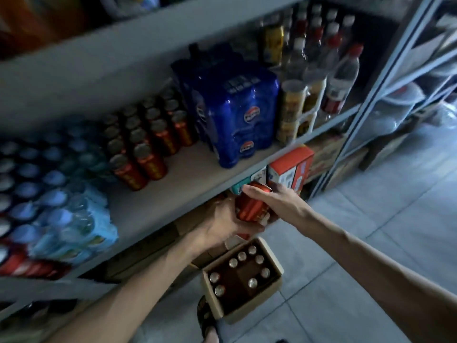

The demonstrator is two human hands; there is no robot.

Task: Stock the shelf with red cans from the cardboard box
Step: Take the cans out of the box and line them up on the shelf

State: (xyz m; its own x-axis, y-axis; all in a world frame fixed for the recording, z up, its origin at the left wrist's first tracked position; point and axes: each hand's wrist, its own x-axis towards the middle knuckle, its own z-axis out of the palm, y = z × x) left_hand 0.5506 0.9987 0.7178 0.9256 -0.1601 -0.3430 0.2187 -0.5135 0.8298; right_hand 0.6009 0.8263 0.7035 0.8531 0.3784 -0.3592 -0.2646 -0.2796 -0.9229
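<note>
- One red can [251,206] is sitting tilted between both hands: the right hand [274,201] is curling over its top, and the left hand [222,221] is cupping its base.
- It is hanging just off the shelf's [178,194] near edge, above the cardboard box [249,314].
- Eight can tops [252,282] are showing in the box.

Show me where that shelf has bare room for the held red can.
Bare board lies in front of the red can rows, between the water bottle pack and the blue pack. The right end is crowded with jars and bottles.
</note>
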